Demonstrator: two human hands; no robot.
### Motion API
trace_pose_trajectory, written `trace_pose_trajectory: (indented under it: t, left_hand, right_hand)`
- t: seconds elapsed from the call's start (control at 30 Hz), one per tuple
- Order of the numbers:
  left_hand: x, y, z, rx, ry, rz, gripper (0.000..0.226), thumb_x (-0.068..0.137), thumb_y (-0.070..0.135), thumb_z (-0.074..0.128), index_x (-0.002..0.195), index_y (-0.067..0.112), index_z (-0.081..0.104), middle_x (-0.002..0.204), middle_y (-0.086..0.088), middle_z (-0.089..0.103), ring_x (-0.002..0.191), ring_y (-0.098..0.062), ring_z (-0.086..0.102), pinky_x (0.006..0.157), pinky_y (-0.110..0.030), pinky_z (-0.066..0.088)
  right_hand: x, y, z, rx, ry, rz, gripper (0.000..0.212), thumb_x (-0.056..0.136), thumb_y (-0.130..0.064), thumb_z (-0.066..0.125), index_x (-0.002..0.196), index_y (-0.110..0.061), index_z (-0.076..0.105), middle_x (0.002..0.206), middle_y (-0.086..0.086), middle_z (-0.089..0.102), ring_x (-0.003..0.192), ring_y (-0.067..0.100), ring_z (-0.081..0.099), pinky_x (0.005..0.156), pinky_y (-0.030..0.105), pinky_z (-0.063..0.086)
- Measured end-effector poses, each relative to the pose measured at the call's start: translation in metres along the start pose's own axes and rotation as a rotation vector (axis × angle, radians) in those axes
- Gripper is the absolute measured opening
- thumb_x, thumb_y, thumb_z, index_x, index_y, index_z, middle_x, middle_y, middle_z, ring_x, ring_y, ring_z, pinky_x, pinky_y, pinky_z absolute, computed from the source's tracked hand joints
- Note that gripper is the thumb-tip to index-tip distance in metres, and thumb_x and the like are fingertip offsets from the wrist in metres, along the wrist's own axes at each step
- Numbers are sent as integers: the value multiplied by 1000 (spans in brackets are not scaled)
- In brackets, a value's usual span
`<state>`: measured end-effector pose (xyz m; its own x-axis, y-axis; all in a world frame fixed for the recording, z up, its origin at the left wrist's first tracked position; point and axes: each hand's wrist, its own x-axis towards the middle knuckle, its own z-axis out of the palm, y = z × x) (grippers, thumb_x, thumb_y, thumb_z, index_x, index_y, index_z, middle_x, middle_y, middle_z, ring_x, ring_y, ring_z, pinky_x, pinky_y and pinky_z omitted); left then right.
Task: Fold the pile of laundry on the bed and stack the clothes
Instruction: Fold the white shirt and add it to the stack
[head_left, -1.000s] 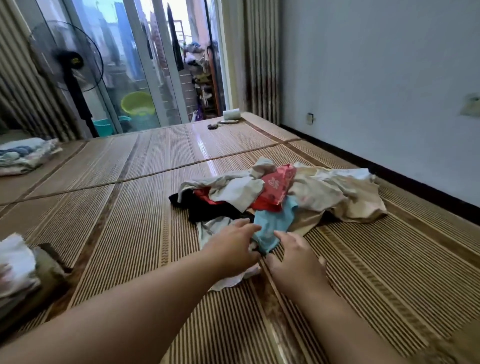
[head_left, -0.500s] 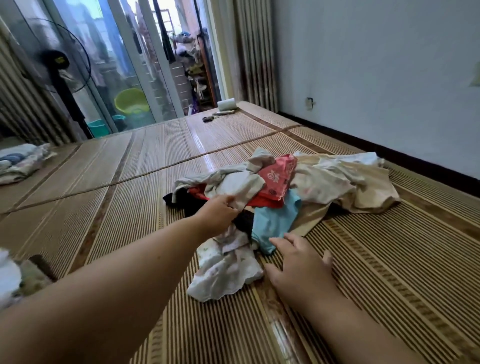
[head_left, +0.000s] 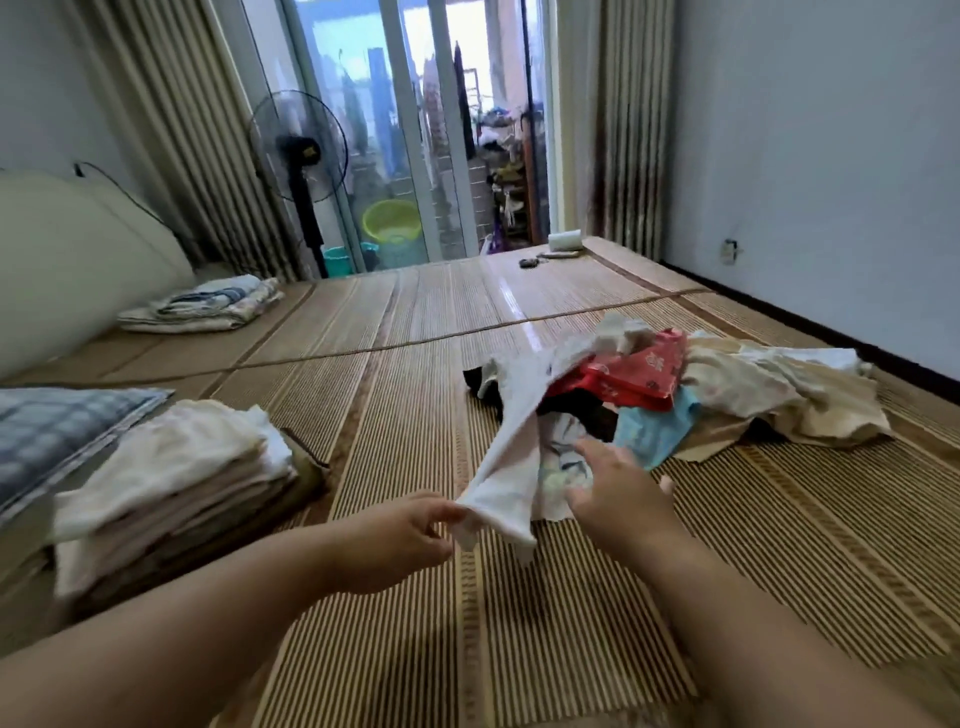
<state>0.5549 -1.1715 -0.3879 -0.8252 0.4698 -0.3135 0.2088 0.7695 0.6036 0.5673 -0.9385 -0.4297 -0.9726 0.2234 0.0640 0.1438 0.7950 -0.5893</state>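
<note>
On the bed (head_left: 415, 415), the left hand (head_left: 410, 540) has dragged a white garment (head_left: 511, 467) from the pile (head_left: 753, 395), grip pinching its edge; right hand (head_left: 618, 493) spread, empty; folding comes next.

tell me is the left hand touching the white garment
Touching. The head view shows the left hand pinching the near end of the white garment.

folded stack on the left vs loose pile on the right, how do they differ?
The stack is folded flat in neat layers; the pile is crumpled and sprawling. The stack is mostly pale cloth; the pile mixes red, blue, black and beige. Both lie on the bed mat.
</note>
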Motion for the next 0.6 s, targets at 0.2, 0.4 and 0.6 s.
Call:
trace_pose_trajectory:
  t: [0.2,0.4,0.6]
  left_hand:
    - [-69,-75,-4,170,-43,-181,36,95,29,56,130,30,54,122,13,50,106,-3,53,98,-25,46]
    - [-58,-111,7,115,54,-196,13,89,43,59,99,40,68,101,15,62,90,-1,59,89,-28,51]
    - [-16,-114,22,-14,330,-150,24,85,46,66,105,37,56,113,13,54,96,-1,54,72,-19,45]
  right_hand:
    - [-19,-32,35,-84,-152,-158,63,90,-32,57,147,-33,30,152,-2,33,136,17,35,110,39,31]
    - [-7,-53,83,-250,-232,-222,67,87,-36,58,147,-39,29,154,-5,29,139,20,32,114,49,27]
    - [26,-33,99,-224,-101,-42,88,89,-40,61,154,-29,2,162,5,-2,145,30,19,112,46,28]
